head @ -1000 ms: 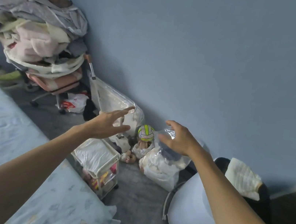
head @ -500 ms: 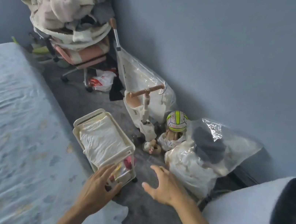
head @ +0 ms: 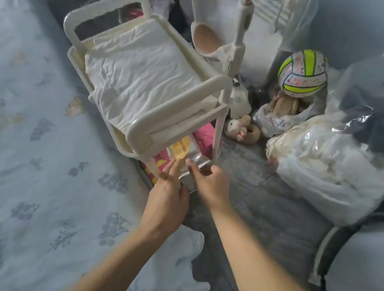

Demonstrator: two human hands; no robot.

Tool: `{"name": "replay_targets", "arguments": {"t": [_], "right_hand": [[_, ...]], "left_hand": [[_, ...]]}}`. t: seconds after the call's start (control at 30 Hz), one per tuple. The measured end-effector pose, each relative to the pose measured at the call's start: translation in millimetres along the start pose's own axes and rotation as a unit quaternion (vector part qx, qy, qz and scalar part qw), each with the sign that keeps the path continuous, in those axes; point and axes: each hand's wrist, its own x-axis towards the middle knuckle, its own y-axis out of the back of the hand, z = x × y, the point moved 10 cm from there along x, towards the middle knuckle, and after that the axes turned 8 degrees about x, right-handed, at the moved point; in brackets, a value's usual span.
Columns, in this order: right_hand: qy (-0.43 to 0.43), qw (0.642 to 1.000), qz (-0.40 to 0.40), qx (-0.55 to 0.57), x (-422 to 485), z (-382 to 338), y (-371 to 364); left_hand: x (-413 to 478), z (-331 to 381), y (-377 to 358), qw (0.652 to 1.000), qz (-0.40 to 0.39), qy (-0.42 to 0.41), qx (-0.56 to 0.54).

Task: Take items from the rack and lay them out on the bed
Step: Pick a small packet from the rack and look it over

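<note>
A cream plastic rack stands on the floor beside the bed, with a white folded cloth on its top shelf. Under that shelf sit pink packages, a yellow-labelled packet and a shiny clear-wrapped pack. My left hand reaches in at the near end, fingers spread against the rack post and the packet. My right hand has thumb and fingers curled on the shiny pack.
A yellow-green volleyball rests on a toy bag against the wall. A big clear bag of clothes lies right of the rack, a plush toy between them. A white scooter stands behind. A grey beanbag fills the lower right.
The view has dropped and closed in on the rack. Both hands moved from mid-air down to the rack's lower shelf, and my right hand has closed on the shiny pack.
</note>
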Motion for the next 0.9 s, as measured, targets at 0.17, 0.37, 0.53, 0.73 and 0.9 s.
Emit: {"name": "replay_targets", "arguments": {"t": [0.17,0.37,0.53,0.73,0.9], "right_hand": [[0.005,0.998,0.005,0.061,2,11,-16],[0.002,0.976,-0.034,0.213,-31,-7,28],[-0.010,0.971,-0.035,0.235,-51,8,75],[0.016,0.979,-0.014,0.204,-73,5,130],[0.046,0.984,-0.004,0.173,-101,-46,184]], "left_hand": [[13,-9,-6,0.999,0.028,-0.002,-0.023],[25,11,6,0.996,0.067,-0.001,-0.059],[26,43,-9,0.998,0.006,-0.039,-0.048],[4,86,-16,0.997,-0.012,-0.052,-0.048],[-10,149,23,0.992,0.043,-0.113,-0.043]]}}
